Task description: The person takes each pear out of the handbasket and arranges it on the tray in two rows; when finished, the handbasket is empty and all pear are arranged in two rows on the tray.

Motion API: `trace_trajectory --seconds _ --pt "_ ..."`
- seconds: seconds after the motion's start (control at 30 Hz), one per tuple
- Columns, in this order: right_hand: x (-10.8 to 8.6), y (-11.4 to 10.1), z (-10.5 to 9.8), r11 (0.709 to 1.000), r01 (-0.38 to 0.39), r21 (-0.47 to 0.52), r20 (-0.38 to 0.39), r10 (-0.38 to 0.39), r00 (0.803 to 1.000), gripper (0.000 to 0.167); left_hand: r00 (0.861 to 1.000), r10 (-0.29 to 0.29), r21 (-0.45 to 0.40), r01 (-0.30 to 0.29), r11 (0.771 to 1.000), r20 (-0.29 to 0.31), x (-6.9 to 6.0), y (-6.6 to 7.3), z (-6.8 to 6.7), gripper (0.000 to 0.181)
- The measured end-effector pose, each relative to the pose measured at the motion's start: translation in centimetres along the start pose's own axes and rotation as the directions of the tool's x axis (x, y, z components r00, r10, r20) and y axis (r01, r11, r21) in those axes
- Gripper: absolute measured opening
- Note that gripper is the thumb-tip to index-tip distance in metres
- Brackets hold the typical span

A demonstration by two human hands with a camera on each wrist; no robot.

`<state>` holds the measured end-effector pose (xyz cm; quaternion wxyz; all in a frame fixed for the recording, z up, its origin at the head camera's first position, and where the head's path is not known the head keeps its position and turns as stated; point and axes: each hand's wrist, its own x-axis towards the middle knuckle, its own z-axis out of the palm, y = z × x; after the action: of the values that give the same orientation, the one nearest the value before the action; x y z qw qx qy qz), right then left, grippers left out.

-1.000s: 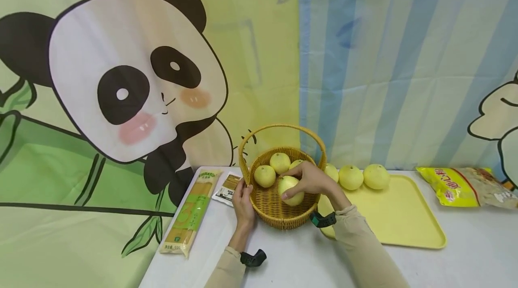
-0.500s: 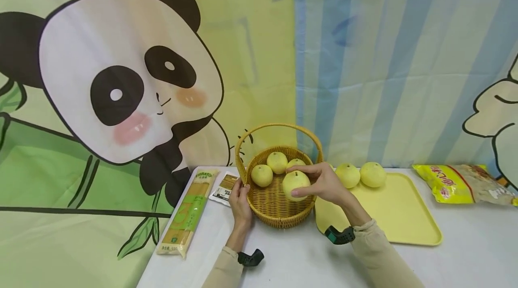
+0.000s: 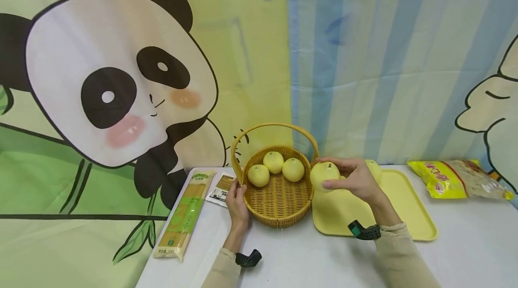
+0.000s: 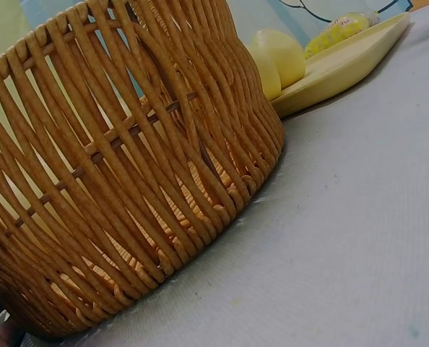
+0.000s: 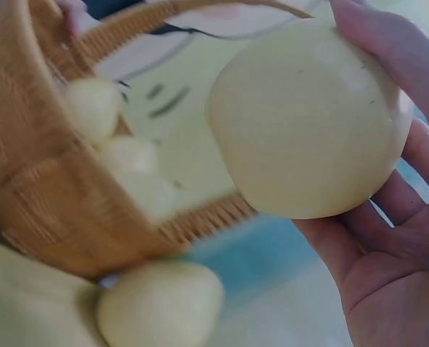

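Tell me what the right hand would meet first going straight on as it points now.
Probably the basket, at its right side, though the pale fruit in the right hand could pass above it; depth is unclear.

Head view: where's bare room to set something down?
Free: white table in front of the basket; basket's near floor; yellow tray, right part. Crowded: basket's back, three fruits; tray's back left, around the right hand and held fruit.
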<state>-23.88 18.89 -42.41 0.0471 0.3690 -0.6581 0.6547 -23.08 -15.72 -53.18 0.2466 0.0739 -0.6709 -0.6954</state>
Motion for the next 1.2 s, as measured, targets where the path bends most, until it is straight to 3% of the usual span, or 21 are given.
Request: trace_trajectory --seconds 0.27,0.47,0.7,0.83,0.93,1.07,1.13,1.2 --pt "-1.9 -0.5 -4.8 0.998 -0.052 -0.028 -0.16 0.047 0.986 0.056 1.0 0.005 0.011 -0.005 1.0 -0.004 -0.1 0.2 0.0 0.043" --pt "-3.4 -0.3 -8.0 0.985 -0.139 -0.102 -0.321 0.1 0.942 0.055 1.0 0.006 -0.008 -0.006 1.0 -0.006 0.2 0.2 -0.1 0.044" --pt "-5.0 0.3 -10.9 0.991 -0.122 -0.048 -0.433 0.09 0.897 0.056 1.0 0.009 0.003 -0.009 1.0 0.002 0.1 0.1 -0.2 0.043" --pt "-6.2 0.6 -12.3 0.975 -0.212 -0.062 -0.51 0.151 0.847 0.059 1.0 0.008 0.01 -0.008 1.0 0.013 0.0 0.1 -0.1 0.043" --pt "-7.2 1.1 -13.2 0.949 -0.305 -0.081 -0.57 0.207 0.795 0.061 1.0 0.006 0.012 -0.007 1.0 0.015 -0.1 0.0 -0.1 0.044" --pt "-8.6 2.0 -14.4 0.879 -0.456 -0.138 -0.62 0.282 0.732 0.066 1.0 0.011 0.01 -0.011 1.0 0.011 -0.1 -0.2 -0.1 0.044" --pt "-9.3 2.6 -14.9 0.844 -0.513 -0.157 -0.63 0.315 0.71 0.066 1.0 0.01 0.005 -0.01 1.0 0.009 -0.1 -0.1 -0.1 0.043" --pt "-9.7 3.2 -15.3 0.829 -0.536 -0.159 -0.627 0.334 0.703 0.066 1.0 0.009 0.0 -0.009 1.0 0.008 -0.1 -0.1 -0.1 0.044"
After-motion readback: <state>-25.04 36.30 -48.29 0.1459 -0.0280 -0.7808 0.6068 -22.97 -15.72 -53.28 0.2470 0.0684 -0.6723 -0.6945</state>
